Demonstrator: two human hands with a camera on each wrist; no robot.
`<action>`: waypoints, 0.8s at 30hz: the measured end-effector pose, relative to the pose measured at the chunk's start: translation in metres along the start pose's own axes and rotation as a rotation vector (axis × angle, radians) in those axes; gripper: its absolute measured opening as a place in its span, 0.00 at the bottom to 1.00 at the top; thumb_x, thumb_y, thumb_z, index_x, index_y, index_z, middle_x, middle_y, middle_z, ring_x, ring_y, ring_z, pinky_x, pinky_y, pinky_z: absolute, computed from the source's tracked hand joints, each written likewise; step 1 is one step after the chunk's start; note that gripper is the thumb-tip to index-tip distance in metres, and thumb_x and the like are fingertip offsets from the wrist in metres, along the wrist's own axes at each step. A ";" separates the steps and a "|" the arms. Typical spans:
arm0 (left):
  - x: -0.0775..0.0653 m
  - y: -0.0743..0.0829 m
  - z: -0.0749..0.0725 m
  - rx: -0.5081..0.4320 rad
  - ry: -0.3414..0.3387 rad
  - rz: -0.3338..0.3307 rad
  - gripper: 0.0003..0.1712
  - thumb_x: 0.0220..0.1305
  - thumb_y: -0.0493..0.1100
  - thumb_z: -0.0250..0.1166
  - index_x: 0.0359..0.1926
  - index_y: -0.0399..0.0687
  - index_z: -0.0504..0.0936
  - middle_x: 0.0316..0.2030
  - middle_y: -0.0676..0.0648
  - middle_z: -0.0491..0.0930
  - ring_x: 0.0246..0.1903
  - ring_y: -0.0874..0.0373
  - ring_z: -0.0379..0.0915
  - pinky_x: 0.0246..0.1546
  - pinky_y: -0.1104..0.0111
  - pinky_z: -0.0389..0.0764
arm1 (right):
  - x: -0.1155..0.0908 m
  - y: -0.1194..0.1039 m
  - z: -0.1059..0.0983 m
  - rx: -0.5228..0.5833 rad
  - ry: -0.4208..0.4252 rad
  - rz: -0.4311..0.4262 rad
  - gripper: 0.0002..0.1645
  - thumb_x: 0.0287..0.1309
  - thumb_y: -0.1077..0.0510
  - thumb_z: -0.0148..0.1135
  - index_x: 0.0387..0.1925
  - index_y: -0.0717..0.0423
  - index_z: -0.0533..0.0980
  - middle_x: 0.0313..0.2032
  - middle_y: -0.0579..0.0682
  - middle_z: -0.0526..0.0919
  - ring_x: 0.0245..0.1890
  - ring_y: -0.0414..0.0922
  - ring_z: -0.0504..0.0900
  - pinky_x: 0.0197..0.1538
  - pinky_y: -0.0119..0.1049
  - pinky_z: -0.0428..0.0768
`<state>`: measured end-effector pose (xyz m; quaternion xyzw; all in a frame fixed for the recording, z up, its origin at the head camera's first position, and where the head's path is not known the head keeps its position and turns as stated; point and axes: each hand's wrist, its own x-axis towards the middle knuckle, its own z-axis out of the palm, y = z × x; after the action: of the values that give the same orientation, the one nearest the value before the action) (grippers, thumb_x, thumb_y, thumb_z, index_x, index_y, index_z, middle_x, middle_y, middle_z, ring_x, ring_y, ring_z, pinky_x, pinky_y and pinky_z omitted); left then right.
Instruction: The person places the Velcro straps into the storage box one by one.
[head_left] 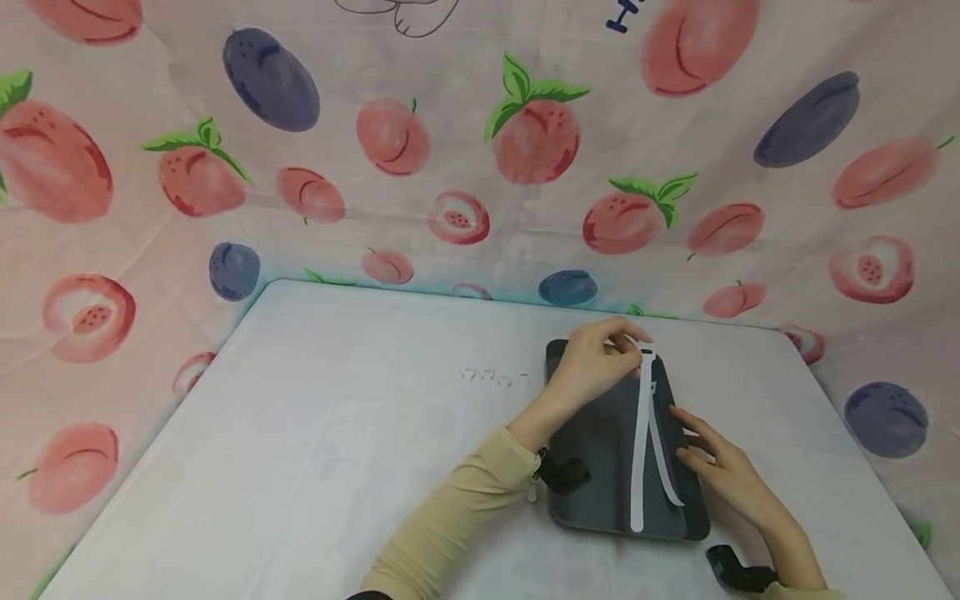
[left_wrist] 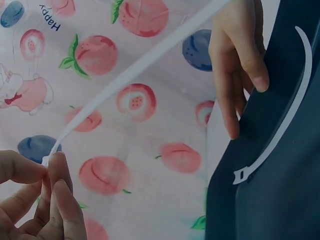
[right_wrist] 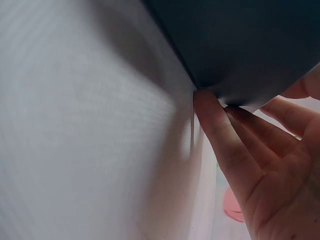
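A dark grey tray-like panel [head_left: 600,450] with rounded corners lies on the white table, right of centre. Over its upper right part, my left hand [head_left: 600,362] pinches the head end of a white slotted strap [head_left: 640,454], thumb against fingertips. The strap's long tail runs down toward the panel's near edge. A second white strap [left_wrist: 285,130] with a slotted head lies curved on the panel. My right hand [head_left: 723,467] holds the panel's right edge, thumb on top and fingers [right_wrist: 232,145] against its underside.
Left of the panel, several more white straps [head_left: 487,379] lie side by side on the white table [head_left: 337,467], their heads at the far end. A fruit-printed cloth [head_left: 420,208] hangs behind and beside the table. Black wrist mounts [head_left: 562,475] sit on both wrists.
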<state>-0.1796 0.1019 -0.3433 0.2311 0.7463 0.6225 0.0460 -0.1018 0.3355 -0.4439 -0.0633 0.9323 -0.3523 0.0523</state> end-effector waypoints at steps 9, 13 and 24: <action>0.007 -0.014 0.014 0.073 0.015 -0.012 0.09 0.58 0.37 0.58 0.39 0.52 0.81 0.20 0.51 0.80 0.15 0.68 0.73 0.17 0.77 0.66 | 0.000 -0.001 0.001 0.001 -0.010 0.020 0.34 0.64 0.51 0.50 0.69 0.45 0.51 0.68 0.61 0.55 0.58 0.66 0.66 0.48 0.61 0.73; 0.010 -0.022 0.020 0.068 0.031 -0.041 0.09 0.58 0.37 0.59 0.38 0.52 0.81 0.20 0.50 0.81 0.16 0.68 0.73 0.19 0.77 0.67 | 0.000 -0.001 0.000 0.003 -0.013 0.023 0.35 0.64 0.51 0.49 0.69 0.45 0.51 0.68 0.62 0.55 0.59 0.67 0.66 0.48 0.62 0.72; 0.026 -0.048 0.038 0.086 0.091 -0.174 0.07 0.57 0.38 0.61 0.34 0.54 0.83 0.19 0.50 0.82 0.23 0.57 0.78 0.23 0.78 0.67 | 0.001 -0.001 0.000 -0.004 -0.007 0.020 0.34 0.64 0.51 0.49 0.69 0.46 0.51 0.67 0.62 0.55 0.58 0.67 0.66 0.48 0.62 0.72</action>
<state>-0.2032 0.1411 -0.3917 0.1387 0.7910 0.5932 0.0560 -0.1025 0.3346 -0.4438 -0.0554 0.9333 -0.3498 0.0589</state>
